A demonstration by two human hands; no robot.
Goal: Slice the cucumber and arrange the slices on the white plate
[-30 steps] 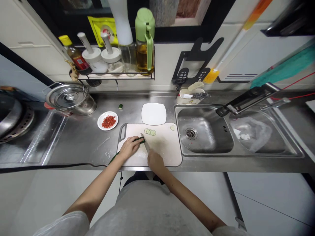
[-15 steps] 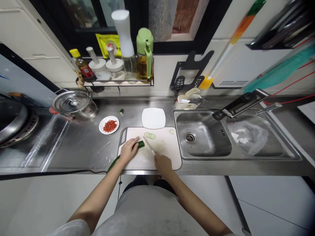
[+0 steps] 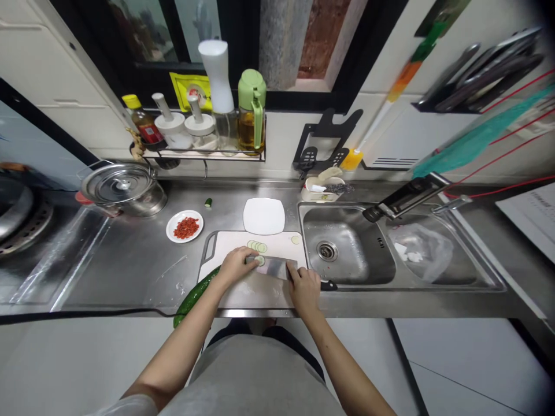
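Observation:
My right hand grips a kitchen knife with a broad blade, its black handle end sticking out to the right. The blade lies turned nearly flat above the white cutting board. At the blade's left end is a pale cucumber slice, with the thumb and fingers of my left hand closed at its edge. A green cucumber runs beneath my left wrist, over the board's left side and the counter's front edge. Several overlapping slices rest higher on the board, and a single slice lies near its upper right corner.
A white square plate sits behind the board. To the left are a small plate of chopped red pieces, a cucumber end and a lidded steel pot. The sink borders the board's right side. Bottles stand on a wall rack.
The knife has turned from upright to nearly flat, and my right hand has shifted right. My left fingers have moved to the slice on the blade. The cucumber has slid back toward me.

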